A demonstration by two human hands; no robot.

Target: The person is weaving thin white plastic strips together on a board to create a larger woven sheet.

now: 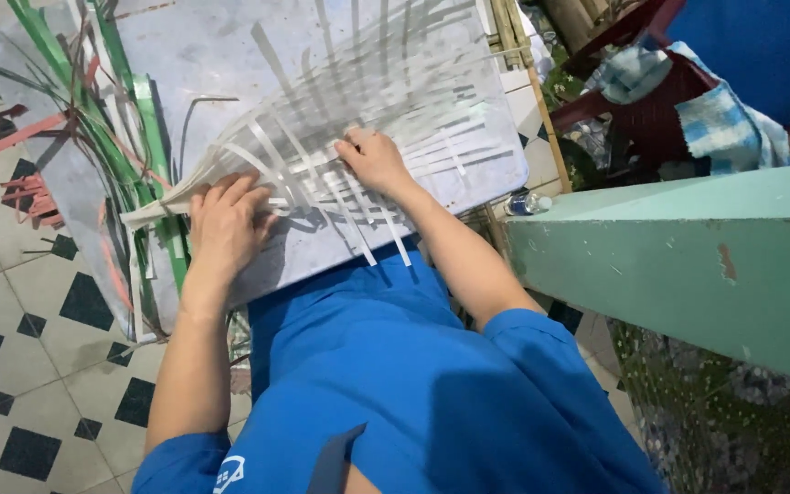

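A: What is laid out, from the largest item down?

B: A tiled floor (38,366) with black diamonds is seen beneath a pale grey board (203,55), which is propped across the lap of a person in a blue shirt (395,384). A green ledge (678,256) stands to the right. On the board a woven mat of white strips (358,137) is spread flat, presumably so that the strips are kept in plane while they are interlaced.

A: What lies beside the mat?

B: Loose green strips (130,119) are bundled along the board's left edge, near the left hand. Red strips (20,183) are seen on the floor further left. A small plastic bottle (528,203) lies between board and ledge.

A: How are the hands placed?

B: The left hand (223,224) is laid palm down on the near left corner of the mat, fingers spread and pressed flat; nothing is pinched. The corner appears to be held down by it so the weave cannot shift. The right hand (374,160) is set on the mat's middle, fingers curled onto a strip. Whether that strip is pinched or only pressed cannot be told.
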